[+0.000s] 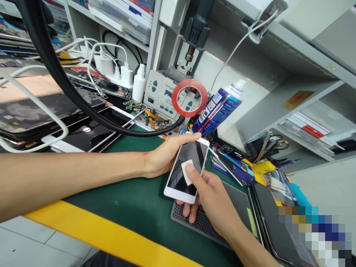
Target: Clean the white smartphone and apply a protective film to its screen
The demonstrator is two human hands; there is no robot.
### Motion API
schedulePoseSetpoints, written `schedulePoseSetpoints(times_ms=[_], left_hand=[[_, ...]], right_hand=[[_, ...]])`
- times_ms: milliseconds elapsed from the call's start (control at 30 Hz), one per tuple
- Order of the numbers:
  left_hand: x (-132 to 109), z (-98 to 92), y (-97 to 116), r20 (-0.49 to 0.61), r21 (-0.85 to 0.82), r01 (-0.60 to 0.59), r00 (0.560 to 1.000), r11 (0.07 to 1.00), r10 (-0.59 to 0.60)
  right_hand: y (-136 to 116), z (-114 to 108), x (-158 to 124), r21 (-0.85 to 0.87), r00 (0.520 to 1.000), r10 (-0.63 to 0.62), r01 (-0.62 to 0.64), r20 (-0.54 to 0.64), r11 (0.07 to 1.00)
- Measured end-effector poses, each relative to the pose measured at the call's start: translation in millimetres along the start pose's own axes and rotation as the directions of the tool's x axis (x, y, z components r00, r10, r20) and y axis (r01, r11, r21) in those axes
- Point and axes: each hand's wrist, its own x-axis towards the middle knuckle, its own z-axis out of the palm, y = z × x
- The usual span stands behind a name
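Observation:
A white smartphone (178, 194) with a dark screen is held tilted above the green work mat. My left hand (164, 157) grips its upper left edge, thumb along the top and the other fingers hidden behind it. My right hand (210, 193) presses a small white pad (187, 171) against the screen with the thumb. The right fingers are curled below the phone's lower right side. Beneath that hand lies a grey perforated mat (194, 222).
Behind the phone stand a blue spray can (218, 109), a red tape roll (175, 98) and a soldering station (158, 91). A thick black cable (83, 107) arches across the left. Stacked tablets (83, 133) lie left; tweezers (226, 167) and dark panels (275, 218) lie right.

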Motion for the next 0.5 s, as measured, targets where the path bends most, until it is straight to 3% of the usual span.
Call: schedulePoseSetpoints(times_ms=[500], left_hand=[[-0.8,1.4,0.5,0.005,0.055,0.007,1.0,0.998,-0.008]], right_hand=[[0.5,-0.7,-0.3,-0.025,1.0,-0.001,0.001,0.002,1.0]])
